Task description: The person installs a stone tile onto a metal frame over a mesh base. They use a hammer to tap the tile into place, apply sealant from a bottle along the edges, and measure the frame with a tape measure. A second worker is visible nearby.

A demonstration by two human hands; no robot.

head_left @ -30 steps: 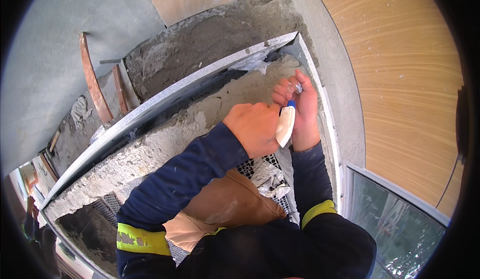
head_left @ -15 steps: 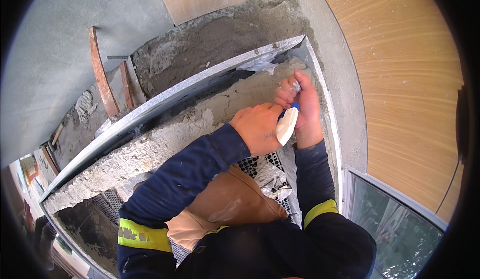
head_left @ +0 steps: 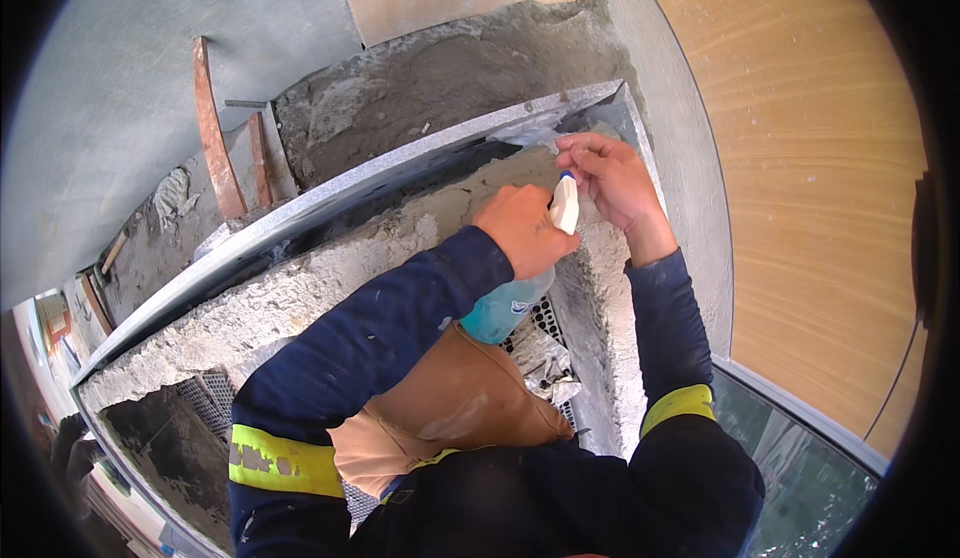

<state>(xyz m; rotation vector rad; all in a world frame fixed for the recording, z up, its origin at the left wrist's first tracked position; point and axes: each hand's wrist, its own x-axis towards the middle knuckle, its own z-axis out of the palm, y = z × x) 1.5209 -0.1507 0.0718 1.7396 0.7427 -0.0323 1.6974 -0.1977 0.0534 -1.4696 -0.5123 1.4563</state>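
Note:
My left hand is closed around the neck of a spray bottle. Its white trigger head has a blue nozzle and points away from me. Below that hand the clear body shows blue-green liquid. Just beyond the nozzle is my right hand, its fingers curled in toward the thumb. Whatever they pinch, if anything, is hidden. Both hands are above a rough grey mortar ledge beside a long stone-edged slab.
Crumpled white plastic lies in the slab's far corner. Behind the slab is loose mortar, with wooden strips leaning at the left. A wood-grain panel rises at the right. Crumpled foil-like wrapping lies by my knee.
My right hand has loosened from a tight fist and shifted a little right. The spray bottle has turned more upright, and its blue-green body now shows below my left hand.

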